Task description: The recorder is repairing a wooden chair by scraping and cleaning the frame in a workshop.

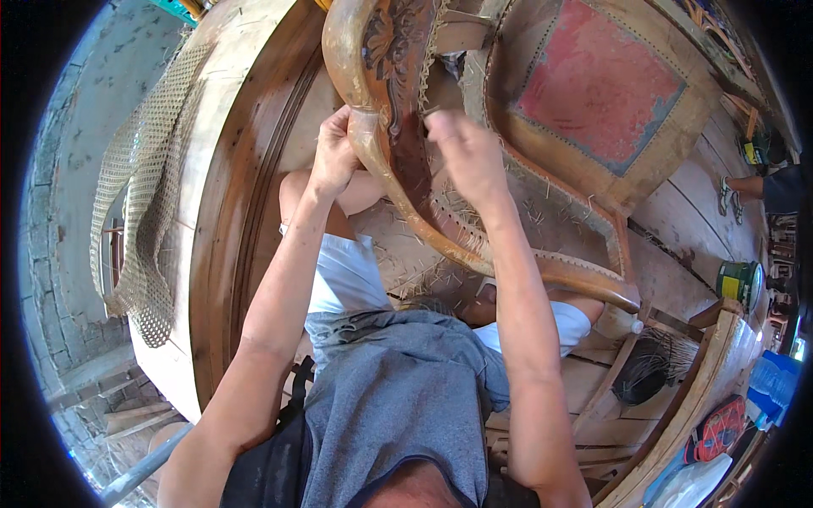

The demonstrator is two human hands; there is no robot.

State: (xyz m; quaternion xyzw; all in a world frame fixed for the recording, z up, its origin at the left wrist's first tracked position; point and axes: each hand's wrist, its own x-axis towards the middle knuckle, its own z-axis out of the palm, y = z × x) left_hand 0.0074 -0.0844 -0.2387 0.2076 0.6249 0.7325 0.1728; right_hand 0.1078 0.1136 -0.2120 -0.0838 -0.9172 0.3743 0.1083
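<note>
Carved wooden frame [449, 245] is grasped by left hand [338, 148]; right hand [468, 161] blurred, finger state cannot be told.

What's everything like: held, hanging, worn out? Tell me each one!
Curved, carved brown wooden chair frame: scuffed, frayed fibres along edges.
Bare left hand: closed on the chair frame.
Bare right hand: fingers blurred, grip unclear.
Red square panel: worn, grey patches showing.
Tan woven mesh sheet: draped loosely.

Bright soft light, right hand [476, 165] motion-blurred, strong fisheye bending, blackened corners, bluish fringe at left
</note>
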